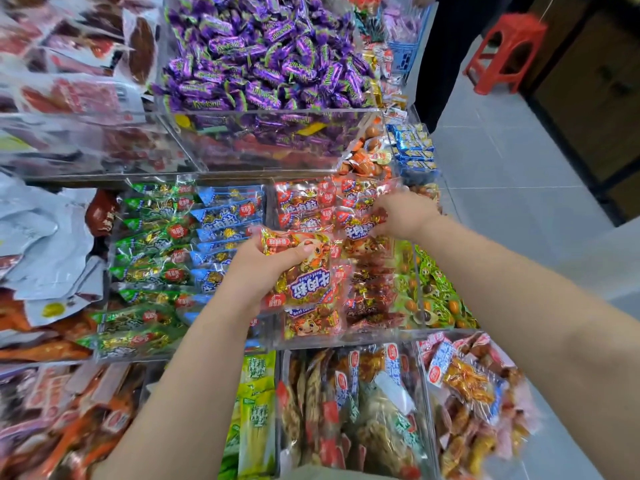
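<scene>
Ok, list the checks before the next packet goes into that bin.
1. Left hand grips the beef cube stack, thumb on top: ok.
2. Right hand at the red packets at the bin's back: grip cannot tell, blurred.
3. Stack matches the orange packets at the front: ok.
4. Room left in the clear bin: cannot tell.
5. Blue packets lie behind their divider: ok.

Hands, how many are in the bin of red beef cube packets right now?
2. The left hand grips a bundle of red packets over the middle of the bin. The right hand, blurred, is among packets at its far end. No other hands show.
</scene>
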The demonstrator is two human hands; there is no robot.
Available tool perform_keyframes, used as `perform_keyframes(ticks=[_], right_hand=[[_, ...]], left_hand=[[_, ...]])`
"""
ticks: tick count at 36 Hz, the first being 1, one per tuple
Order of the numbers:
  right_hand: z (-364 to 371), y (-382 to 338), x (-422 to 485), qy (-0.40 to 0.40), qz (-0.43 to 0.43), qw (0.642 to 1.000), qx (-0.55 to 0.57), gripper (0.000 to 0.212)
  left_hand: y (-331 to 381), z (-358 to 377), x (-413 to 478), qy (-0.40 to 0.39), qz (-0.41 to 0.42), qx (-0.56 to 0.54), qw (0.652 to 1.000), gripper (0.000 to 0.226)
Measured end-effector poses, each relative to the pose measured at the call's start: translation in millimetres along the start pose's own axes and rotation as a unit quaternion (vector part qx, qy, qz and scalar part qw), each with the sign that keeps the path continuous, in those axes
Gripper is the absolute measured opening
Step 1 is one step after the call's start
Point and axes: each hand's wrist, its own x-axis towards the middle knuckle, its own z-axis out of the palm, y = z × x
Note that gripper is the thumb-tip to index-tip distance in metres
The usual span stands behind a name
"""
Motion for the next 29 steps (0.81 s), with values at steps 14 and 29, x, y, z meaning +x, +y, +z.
perform_keyframes(ticks=[14,29], right_hand=[[44,-33,-26,0.003,-0.077,0.996,0.054,0.011],[23,-62,-78,-0.078,0.116,0.583,0.800,0.024]], left_hand=[[3,1,3,0.023,-0.054,-0.103,0.993,0.070],[7,17,-3,0.006,0.064,-0.283,0.957,0.033]])
